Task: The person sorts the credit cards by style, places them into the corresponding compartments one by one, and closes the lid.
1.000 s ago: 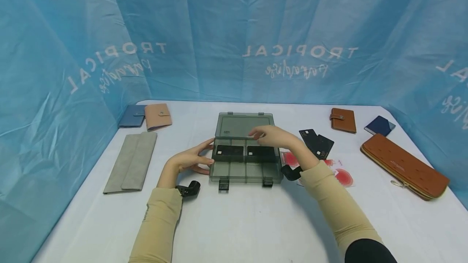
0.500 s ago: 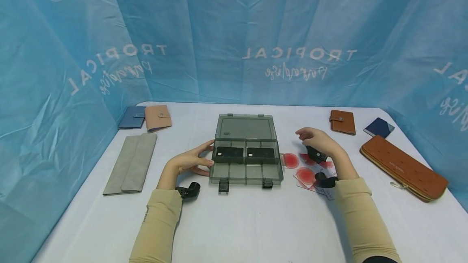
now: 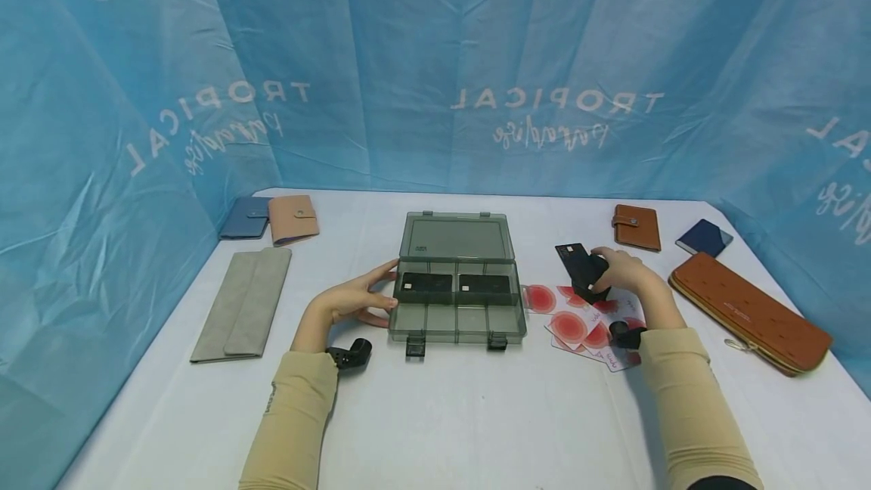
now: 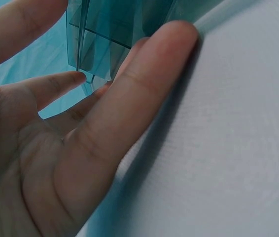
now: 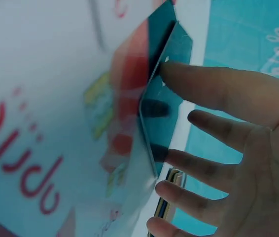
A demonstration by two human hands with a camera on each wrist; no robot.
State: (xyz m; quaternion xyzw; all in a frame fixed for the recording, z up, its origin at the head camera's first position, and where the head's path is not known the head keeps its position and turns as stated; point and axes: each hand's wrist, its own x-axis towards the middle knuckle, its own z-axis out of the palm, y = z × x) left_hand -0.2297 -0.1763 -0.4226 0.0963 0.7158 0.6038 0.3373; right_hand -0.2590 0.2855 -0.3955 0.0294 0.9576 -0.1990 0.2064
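Observation:
A smoky green clear plastic organizer box lies mid-table with its lid raised back. Two black cards, left and right, rest in its middle compartments. My left hand steadies the box's left side, fingers spread and thumb near the front corner. Right of the box, my right hand pinches a tilted black card between thumb and fingers. Another black card lies at its upper left, overlapping it in the head view.
Several cards with red circles lie under and near my right hand. At right are a brown zip wallet, a brown snap wallet and a navy holder. At left are a grey envelope wallet, a tan wallet and a blue wallet.
My right hand has moved right from above the box to the black cards and taken hold of one, which now tilts. My left hand stays at the box.

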